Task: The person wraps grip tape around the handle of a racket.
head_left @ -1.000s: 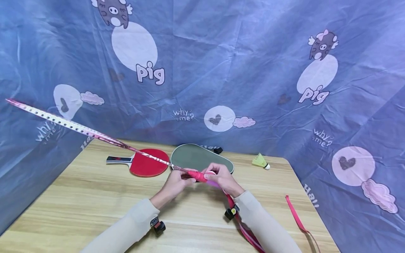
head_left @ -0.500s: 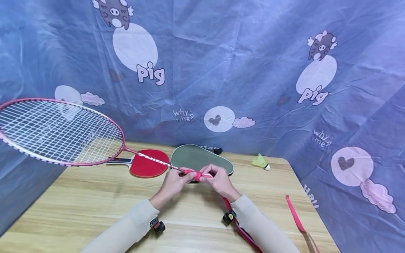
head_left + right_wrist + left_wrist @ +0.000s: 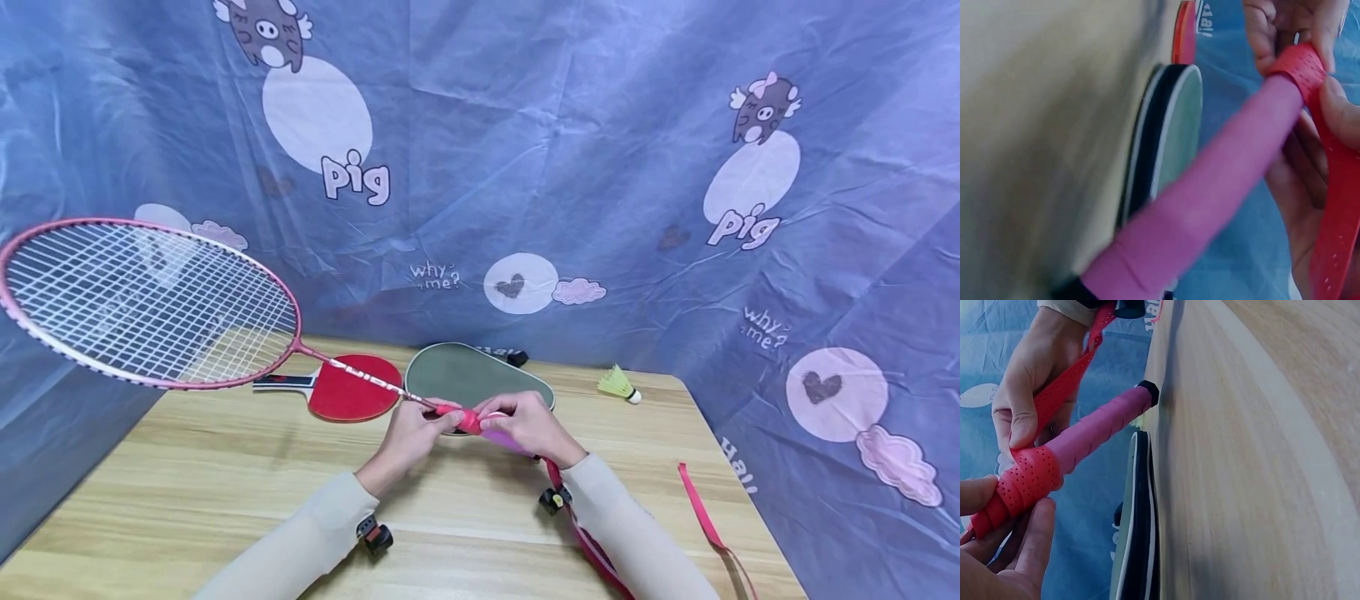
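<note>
A badminton racket [image 3: 360,375] is held above the table, its strung head out to the left and its face turned toward the head camera. My left hand [image 3: 408,435] grips the upper end of its handle, thumb and fingers around red perforated grip tape [image 3: 1030,472] wound there in overlapping turns. Below the wraps, the pink handle [image 3: 1099,430] is bare of red tape down to a black butt cap [image 3: 1149,392]. Between thumb and fingers, my right hand [image 3: 531,427] pinches the tape where it leaves the handle. The loose tape length trails down along the right forearm.
On the wooden table [image 3: 300,517] lie a red table tennis bat [image 3: 356,396], a green paddle case [image 3: 465,375] behind the hands, and a yellow shuttlecock [image 3: 618,384]. A red strip [image 3: 699,507] lies at the right. Blue patterned cloth [image 3: 480,167] hangs behind.
The racket has rotated about its shaft, from edge-on to showing its strung face. Both hands stay at the handle; the right hand shifted slightly left, then back right.
</note>
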A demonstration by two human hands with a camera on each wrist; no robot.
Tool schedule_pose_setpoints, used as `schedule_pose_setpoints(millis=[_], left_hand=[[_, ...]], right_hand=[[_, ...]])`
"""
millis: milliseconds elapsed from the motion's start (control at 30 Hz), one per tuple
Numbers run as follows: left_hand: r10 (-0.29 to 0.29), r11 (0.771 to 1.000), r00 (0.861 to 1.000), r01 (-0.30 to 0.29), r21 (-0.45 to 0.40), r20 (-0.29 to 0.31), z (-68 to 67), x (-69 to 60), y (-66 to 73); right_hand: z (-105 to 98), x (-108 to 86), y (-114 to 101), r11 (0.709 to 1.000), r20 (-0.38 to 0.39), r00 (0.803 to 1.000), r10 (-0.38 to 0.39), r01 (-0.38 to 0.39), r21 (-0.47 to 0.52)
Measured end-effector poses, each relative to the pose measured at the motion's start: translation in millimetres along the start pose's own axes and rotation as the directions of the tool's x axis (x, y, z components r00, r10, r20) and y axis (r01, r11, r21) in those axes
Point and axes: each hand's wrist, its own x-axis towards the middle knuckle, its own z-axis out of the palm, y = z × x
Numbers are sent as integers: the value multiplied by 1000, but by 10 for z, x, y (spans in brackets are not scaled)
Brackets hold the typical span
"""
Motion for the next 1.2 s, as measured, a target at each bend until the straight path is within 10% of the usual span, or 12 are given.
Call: schedule_pose_setpoints(millis=[233, 1200], left_hand=[[-16, 999, 1000, 16, -32, 8, 5, -18, 22], [14, 996, 992, -3, -86, 129, 3, -74, 50]], right_hand=[[-120, 3, -38, 999, 103, 994, -41, 44, -29], [-241, 67, 71, 987, 97, 990, 103, -90, -132]])
